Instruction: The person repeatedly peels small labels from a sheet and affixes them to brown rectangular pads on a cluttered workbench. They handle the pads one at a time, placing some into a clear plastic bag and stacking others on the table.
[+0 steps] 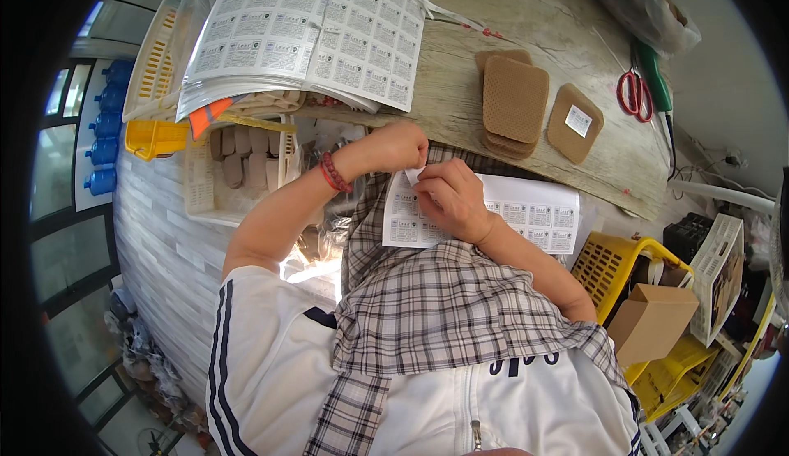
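A white sheet of printed labels [534, 201] lies across my lap, over a checked apron. Bent and closed, my left hand [400, 145] is above the sheet's upper left part, its fingertips on a small white piece of label paper [413, 174]. My right hand [457, 201] rests over the sheet with fingers curled together right beside that piece; its palm hides some of the labels. Whether the piece is fully separate from the sheet, I cannot tell. On the table, a stack of brown textured pads [515, 99] stands beside a single pad [567, 137] bearing a white label [578, 121].
A thick pile of label sheets [304, 25] covers the table's left end. Red-handled scissors [634, 94] and a green-handled tool [652, 78] lie at the right. Below left, a cream crate [215, 207] holds brown pieces; a yellow basket [598, 263] and cardboard box [653, 320] stand right.
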`<state>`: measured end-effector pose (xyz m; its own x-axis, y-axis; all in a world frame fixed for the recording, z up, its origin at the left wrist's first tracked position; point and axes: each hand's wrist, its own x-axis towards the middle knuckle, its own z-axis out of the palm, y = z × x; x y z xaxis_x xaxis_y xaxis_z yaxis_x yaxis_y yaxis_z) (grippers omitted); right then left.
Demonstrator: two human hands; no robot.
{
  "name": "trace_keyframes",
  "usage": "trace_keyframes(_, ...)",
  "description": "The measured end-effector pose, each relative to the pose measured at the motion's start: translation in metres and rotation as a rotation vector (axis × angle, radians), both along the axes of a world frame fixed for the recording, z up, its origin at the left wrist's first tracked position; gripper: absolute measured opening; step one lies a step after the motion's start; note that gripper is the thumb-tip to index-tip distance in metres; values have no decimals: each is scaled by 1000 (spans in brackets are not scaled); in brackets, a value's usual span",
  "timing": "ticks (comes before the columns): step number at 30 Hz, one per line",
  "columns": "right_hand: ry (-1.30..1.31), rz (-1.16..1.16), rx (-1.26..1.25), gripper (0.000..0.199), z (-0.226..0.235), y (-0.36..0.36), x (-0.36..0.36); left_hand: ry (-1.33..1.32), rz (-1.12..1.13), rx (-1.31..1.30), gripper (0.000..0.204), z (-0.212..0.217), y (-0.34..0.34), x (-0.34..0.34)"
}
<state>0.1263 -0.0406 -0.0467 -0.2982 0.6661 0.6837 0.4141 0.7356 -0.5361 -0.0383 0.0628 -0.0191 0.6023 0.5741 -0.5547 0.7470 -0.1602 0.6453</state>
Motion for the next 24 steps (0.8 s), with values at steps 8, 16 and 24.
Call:
trace_keyframes(8,178,-7,-214,23,31,-5,19,-14,8,205,11,-12,-13,-8)
trace_keyframes(16,697,-280,-668,5,46,37,121,25,-119,766,15,41,-41,15)
trace_keyframes(24,176,-480,-430,7,22,83,124,-324,-48,1046,39,24,-26,87)
